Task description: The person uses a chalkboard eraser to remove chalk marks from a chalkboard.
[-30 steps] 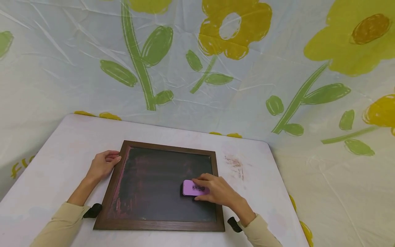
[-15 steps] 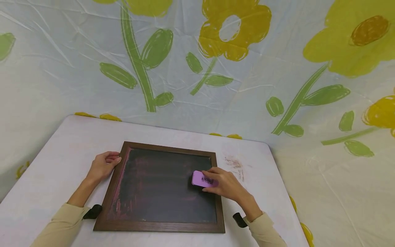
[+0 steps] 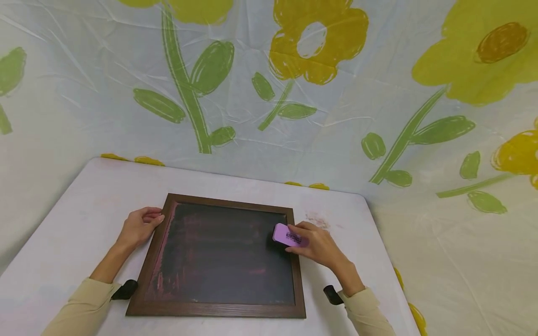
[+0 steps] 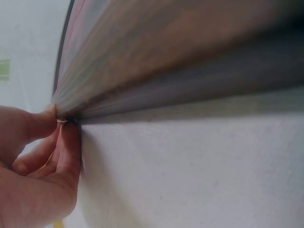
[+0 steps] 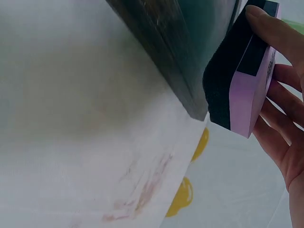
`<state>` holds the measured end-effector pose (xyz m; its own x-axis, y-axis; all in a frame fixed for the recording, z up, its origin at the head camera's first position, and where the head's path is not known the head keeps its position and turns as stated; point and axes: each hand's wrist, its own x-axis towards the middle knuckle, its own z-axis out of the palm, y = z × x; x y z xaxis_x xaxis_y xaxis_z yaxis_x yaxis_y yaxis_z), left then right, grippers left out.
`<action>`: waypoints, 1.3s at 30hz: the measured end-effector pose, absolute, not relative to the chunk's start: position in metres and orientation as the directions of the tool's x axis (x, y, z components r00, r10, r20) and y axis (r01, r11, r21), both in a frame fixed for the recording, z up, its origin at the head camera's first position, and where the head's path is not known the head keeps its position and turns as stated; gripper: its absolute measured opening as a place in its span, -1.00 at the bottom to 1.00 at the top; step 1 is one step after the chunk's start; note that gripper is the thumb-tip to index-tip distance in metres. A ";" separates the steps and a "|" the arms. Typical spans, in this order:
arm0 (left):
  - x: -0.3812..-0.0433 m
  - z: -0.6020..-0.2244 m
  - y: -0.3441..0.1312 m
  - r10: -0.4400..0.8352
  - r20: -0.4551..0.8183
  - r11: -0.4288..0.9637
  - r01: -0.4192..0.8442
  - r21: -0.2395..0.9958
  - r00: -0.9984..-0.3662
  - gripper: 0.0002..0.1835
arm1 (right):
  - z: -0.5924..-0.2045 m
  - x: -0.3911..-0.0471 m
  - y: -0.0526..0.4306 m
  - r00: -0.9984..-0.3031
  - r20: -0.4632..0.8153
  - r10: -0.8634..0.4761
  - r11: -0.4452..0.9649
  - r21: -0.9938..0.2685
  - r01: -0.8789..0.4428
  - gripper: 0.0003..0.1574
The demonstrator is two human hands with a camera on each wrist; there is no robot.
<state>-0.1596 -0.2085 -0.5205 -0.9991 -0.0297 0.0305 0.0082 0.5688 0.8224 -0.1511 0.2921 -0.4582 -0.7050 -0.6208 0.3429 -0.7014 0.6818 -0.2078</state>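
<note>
A chalkboard point(image 3: 218, 261) in a brown wooden frame lies on the white table, with pinkish chalk smears mostly along its left side. My left hand point(image 3: 139, 226) pinches the frame's left edge near the upper corner; in the left wrist view the thumb point(image 4: 40, 124) is at the top of the edge and the fingers are below it. Between thumb and fingers, my right hand point(image 3: 318, 243) grips a purple eraser point(image 3: 287, 234) with a dark felt underside. The eraser is over the right part of the board, and the felt point(image 5: 223, 71) shows in the right wrist view, tilted beside the frame.
Reddish-brown chalk marks point(image 3: 318, 219) stain the table point(image 3: 344, 224) right of the board. Behind and beside the table hangs a white cloth point(image 3: 235, 158) printed with yellow flowers and green leaves. Each wrist carries a small black camera.
My right hand has carried the eraser up and to the right across the board, toward the right frame edge. A faint pink streak shows where it was. The left hand keeps its place.
</note>
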 end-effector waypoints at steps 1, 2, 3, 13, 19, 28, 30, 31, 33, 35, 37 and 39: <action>-0.159 -0.520 -0.208 -0.030 0.030 0.568 0.007 0.823 -0.999 -0.56 | -0.458 -0.152 0.294 -0.705 0.351 -0.616 0.683 -0.209 -0.700 -0.21; -0.159 -0.520 -0.208 -0.031 0.028 0.565 0.005 0.825 -0.999 -0.56 | -0.458 -0.153 0.296 -0.706 0.356 -0.612 0.684 -0.209 -0.698 -0.22; -0.158 -0.520 -0.208 -0.032 0.025 0.565 0.003 0.825 -0.999 -0.57 | -0.458 -0.154 0.298 -0.710 0.359 -0.606 0.689 -0.208 -0.694 -0.22; -0.156 -0.522 -0.210 -0.040 0.015 0.559 -0.010 0.829 -0.999 -0.55 | -0.458 -0.164 0.317 -0.769 0.342 -0.541 0.744 -0.231 -0.626 -0.22; -0.155 -0.523 -0.209 -0.043 0.023 0.556 -0.005 0.831 -0.999 -0.56 | -0.459 -0.169 0.332 -0.794 0.355 -0.494 0.764 -0.259 -0.591 -0.25; -0.153 -0.523 -0.208 -0.041 0.026 0.559 -0.001 0.829 -0.999 -0.57 | -0.463 -0.174 0.356 -0.819 0.376 -0.434 0.800 -0.257 -0.542 -0.26; -0.153 -0.523 -0.208 -0.042 0.026 0.559 -0.002 0.829 -0.999 -0.57 | -0.465 -0.175 0.361 -0.825 0.378 -0.420 0.808 -0.259 -0.530 -0.28; -0.153 -0.522 -0.208 -0.043 0.026 0.560 -0.002 0.828 -0.999 -0.57 | -0.466 -0.175 0.364 -0.830 0.378 -0.411 0.811 -0.263 -0.522 -0.29; -0.153 -0.522 -0.207 -0.043 0.025 0.558 -0.003 0.830 -0.999 -0.57 | -0.468 -0.176 0.369 -0.840 0.374 -0.393 0.821 -0.270 -0.504 -0.29; -0.153 -0.523 -0.207 -0.042 0.027 0.555 -0.001 0.832 -0.999 -0.57 | -0.470 -0.176 0.375 -0.855 0.363 -0.371 0.834 -0.275 -0.479 -0.28; -0.153 -0.523 -0.207 -0.043 0.031 0.553 0.002 0.833 -0.999 -0.58 | -0.472 -0.176 0.380 -0.871 0.348 -0.347 0.849 -0.278 -0.449 -0.27; -0.152 -0.523 -0.206 -0.043 0.035 0.549 0.006 0.836 -0.998 -0.58 | -0.474 -0.177 0.385 -0.887 0.332 -0.320 0.866 -0.278 -0.416 -0.25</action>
